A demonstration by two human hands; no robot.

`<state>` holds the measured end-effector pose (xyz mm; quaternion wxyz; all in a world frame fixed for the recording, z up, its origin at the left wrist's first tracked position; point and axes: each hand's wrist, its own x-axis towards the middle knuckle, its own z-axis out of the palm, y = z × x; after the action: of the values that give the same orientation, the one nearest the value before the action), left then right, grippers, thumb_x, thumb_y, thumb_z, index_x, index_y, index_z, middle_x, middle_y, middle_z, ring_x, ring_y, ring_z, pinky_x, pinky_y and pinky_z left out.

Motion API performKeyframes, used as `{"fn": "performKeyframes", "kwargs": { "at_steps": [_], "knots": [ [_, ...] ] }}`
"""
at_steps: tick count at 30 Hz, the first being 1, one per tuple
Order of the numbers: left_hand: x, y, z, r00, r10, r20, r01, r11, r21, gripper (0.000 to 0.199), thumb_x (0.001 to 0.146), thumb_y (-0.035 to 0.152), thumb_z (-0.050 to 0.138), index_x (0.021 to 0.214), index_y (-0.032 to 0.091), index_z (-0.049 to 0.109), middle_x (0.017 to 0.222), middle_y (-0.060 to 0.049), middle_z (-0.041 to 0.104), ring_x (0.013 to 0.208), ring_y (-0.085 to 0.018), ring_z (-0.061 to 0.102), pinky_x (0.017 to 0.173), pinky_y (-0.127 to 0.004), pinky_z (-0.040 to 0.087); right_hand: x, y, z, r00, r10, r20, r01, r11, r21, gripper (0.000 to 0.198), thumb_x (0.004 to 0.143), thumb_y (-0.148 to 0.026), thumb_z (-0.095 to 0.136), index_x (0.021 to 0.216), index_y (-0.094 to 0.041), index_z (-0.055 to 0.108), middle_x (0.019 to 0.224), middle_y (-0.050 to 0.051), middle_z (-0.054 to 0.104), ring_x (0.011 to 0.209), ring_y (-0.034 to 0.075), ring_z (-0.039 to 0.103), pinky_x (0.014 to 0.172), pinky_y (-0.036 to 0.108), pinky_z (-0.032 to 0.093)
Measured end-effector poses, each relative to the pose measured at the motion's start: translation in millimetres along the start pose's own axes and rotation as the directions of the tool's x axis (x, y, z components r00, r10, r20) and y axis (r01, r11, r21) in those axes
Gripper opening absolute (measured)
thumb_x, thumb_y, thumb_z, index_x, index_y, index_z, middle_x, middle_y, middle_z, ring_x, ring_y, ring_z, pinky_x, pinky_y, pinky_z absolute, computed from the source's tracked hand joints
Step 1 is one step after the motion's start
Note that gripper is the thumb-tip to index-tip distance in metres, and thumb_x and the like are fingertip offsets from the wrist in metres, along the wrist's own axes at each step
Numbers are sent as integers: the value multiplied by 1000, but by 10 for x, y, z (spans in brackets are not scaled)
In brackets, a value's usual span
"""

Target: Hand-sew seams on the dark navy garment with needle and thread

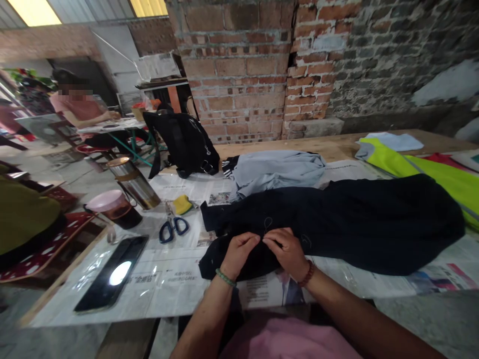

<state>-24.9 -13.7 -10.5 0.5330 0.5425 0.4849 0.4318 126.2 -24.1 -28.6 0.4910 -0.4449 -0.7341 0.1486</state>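
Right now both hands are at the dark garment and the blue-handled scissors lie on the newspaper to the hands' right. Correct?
Wrong side: the head view shows the blue-handled scissors to the hands' left, on the newspaper. The left hand and right hand are at the dark garment, as you say.

A wooden table [340, 143] is stretching from left to right, newspaper [170, 296] covering much of its top. At the near left, a black phone [103, 286] is lying flat; beyond it, a pink-topped cup [121, 212], a steel flask [133, 183], scissors [173, 227] and a small yellow object [182, 205] are resting. A black backpack [182, 142] is standing behind. Rightward, a grey garment [279, 169], a navy garment [359, 224] and a neon-yellow garment [430, 174] are lying close together.
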Motion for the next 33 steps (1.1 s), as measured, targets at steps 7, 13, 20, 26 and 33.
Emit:
{"fn": "performKeyframes", "kwargs": {
  "at_steps": [7, 13, 20, 26, 33],
  "knots": [
    [7, -38, 1, 999, 7, 44, -10, 997, 80, 17, 63, 31, 63, 62, 14, 65, 57, 2, 56, 55, -10, 45, 55, -21, 35, 3, -66, -67, 994, -114, 4, 114, 993, -26, 13, 83, -20, 45, 79, -19, 57, 78, 3, 63, 81, 16, 56, 79, 35, 37],
    [18, -52, 15, 999, 23, 37, -27, 992, 122, 16, 64, 29, 61, 60, 13, 63, 54, 3, 52, 54, -10, 43, 53, -21, 33, 28, -135, -162, 986, -160, -39, 159, 987, -17, 12, 82, -17, 45, 80, -20, 57, 77, 3, 64, 84, 17, 57, 82, 38, 36],
    [2, -38, 33, 997, 22, 71, -32, 989, 146, 18, 68, 29, 58, 62, 13, 63, 55, 3, 51, 53, -9, 41, 51, -20, 32, 203, -175, -207, 974, 201, 102, -225, 897, 379, 15, 84, -31, 42, 79, -20, 51, 74, 2, 63, 55, 12, 60, 56, 27, 45],
    [-7, -35, 37, 995, 28, 99, -44, 987, 158, 17, 67, 30, 60, 65, 13, 64, 56, 3, 53, 53, -8, 42, 53, -20, 33, 410, -130, -195, 781, 450, 433, -572, 238, 785, 19, 78, -39, 51, 83, -20, 47, 55, -7, 55, 33, 7, 49, 34, 18, 39],
    [4, -59, 38, 994, 42, 104, -58, 986, 156, 17, 66, 30, 60, 62, 14, 63, 57, 3, 52, 54, -9, 42, 54, -20, 33, 639, 39, -312, 657, 439, 613, -697, 46, 715, 13, 76, -19, 56, 89, -16, 58, 58, -4, 59, 44, 7, 57, 47, 20, 49]
  ]
}}
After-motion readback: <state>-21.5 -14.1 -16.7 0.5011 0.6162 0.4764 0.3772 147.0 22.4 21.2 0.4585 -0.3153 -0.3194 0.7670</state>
